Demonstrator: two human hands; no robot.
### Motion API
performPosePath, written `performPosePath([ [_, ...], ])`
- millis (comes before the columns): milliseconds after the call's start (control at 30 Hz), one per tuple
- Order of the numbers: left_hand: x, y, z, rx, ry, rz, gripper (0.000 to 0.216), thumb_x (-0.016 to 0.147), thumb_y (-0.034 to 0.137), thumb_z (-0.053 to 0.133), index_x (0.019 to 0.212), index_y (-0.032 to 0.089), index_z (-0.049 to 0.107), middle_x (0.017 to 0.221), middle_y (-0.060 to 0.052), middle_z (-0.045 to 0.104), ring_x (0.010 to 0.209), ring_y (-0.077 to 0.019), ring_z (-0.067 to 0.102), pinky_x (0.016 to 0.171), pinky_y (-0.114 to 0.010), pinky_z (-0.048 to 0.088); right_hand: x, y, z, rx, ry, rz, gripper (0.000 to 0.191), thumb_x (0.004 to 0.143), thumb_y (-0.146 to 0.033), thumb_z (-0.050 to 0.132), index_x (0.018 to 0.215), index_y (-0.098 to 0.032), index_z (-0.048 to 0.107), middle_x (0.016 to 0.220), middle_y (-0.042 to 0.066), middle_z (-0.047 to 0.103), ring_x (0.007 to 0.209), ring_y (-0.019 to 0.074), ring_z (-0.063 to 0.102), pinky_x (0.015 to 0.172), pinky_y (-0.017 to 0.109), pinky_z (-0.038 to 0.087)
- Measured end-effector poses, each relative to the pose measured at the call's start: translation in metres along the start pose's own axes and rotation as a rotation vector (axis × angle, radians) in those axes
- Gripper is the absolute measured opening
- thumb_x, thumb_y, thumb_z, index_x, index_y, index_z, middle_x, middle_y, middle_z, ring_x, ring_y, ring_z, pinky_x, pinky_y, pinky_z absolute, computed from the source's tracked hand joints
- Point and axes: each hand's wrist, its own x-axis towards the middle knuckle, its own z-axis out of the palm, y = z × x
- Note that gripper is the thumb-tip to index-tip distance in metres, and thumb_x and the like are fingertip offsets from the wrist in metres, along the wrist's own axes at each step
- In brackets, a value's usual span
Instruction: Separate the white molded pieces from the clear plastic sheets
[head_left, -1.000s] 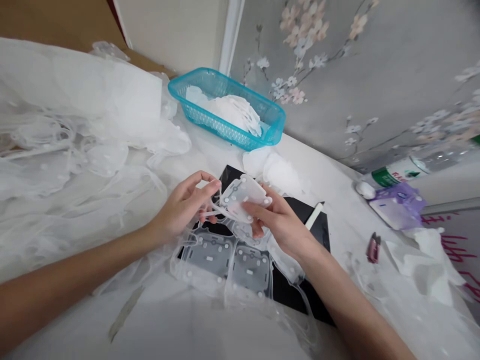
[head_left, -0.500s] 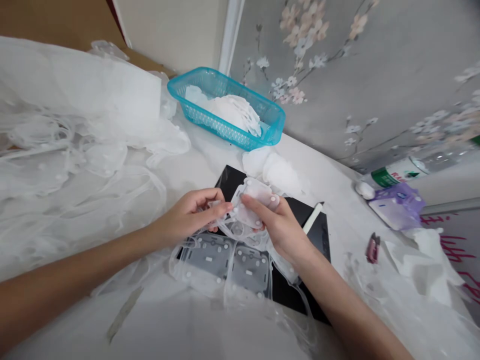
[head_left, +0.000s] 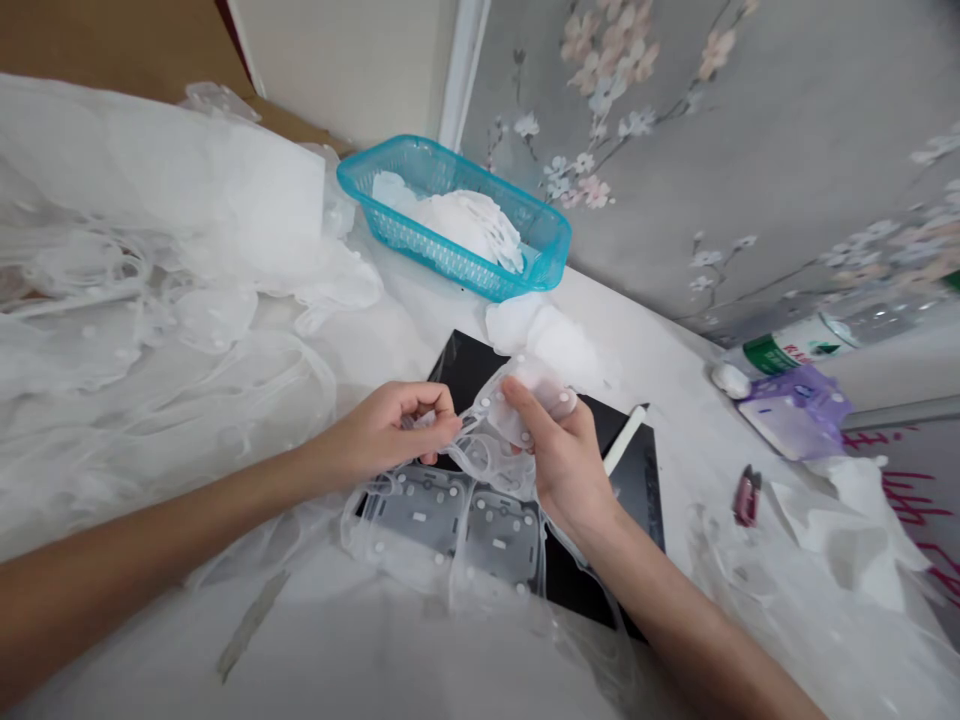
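Observation:
A translucent white rubbery sheet [head_left: 450, 520] of moulded pads with small white bumps lies over a black mat [head_left: 637, 460] in front of me. My right hand [head_left: 562, 450] pinches one pad [head_left: 536, 395] lifted from the sheet, fingers closed round it. My left hand [head_left: 382, 430] is closed on the thin frame strip [head_left: 442, 425] beside that pad, thumb and fingers pressed together. The hands sit close together above the sheet.
A teal basket [head_left: 551, 240] holds several white pads at the back. Loose pads [head_left: 555, 345] lie beside the mat. A heap of translucent scrap [head_left: 150, 280] fills the left. At right lie a bottle [head_left: 795, 345], a purple packet [head_left: 795, 410], a small dark clip [head_left: 746, 495] and crumpled wrap [head_left: 847, 520].
My left hand has closed from a loose open hold onto the frame strip. My right hand has turned the pad away and to the right, pulling it from the sheet.

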Motion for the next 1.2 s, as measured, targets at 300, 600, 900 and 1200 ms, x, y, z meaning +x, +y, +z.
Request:
performPosePath([
  [300,-0.001,-0.005,0.003,0.006,0.108,-0.096,0.029,0.079,0.049,0.055,0.089,0.021,0.053,0.054,0.008,0.039,0.044,-0.0070,0.043,0.040,-0.016,0.033,0.003,-0.012,-0.005,-0.312,-0.113,-0.108,0.029,0.070,-0.045,0.066,0.063,-0.017,0.060,0.055,-0.001,0.052,0.049,0.0104,0.044,0.045,0.023,0.034],
  [600,-0.004,-0.004,0.006,0.205,-0.005,0.079,0.026,0.084,0.043,0.051,0.081,0.018,0.058,0.049,0.007,0.039,0.045,-0.0071,0.039,0.042,-0.017,0.029,0.002,-0.032,-0.018,-1.013,-0.501,-0.841,0.039,0.086,-0.017,0.045,0.125,-0.024,0.048,0.125,0.007,0.054,0.121,0.0222,0.045,0.104,0.047,0.027],
  [900,-0.003,-0.003,0.006,0.275,0.070,0.072,0.022,0.083,0.041,0.053,0.082,0.019,0.053,0.057,0.006,0.040,0.051,-0.0083,0.040,0.047,-0.018,0.031,0.007,-0.044,-0.026,-1.057,-0.638,-0.812,0.014,0.090,-0.019,0.045,0.086,-0.018,0.058,0.083,0.005,0.060,0.081,0.0165,0.050,0.076,0.032,0.041],
  [1200,-0.006,-0.002,0.004,0.126,0.042,0.147,0.026,0.085,0.032,0.046,0.109,0.022,0.049,0.059,0.007,0.037,0.046,-0.0072,0.033,0.042,-0.018,0.026,0.005,-0.042,-0.023,-0.952,-0.604,-0.765,0.012,0.090,-0.016,0.042,0.089,-0.016,0.054,0.082,0.004,0.055,0.077,0.0144,0.050,0.068,0.028,0.041],
])
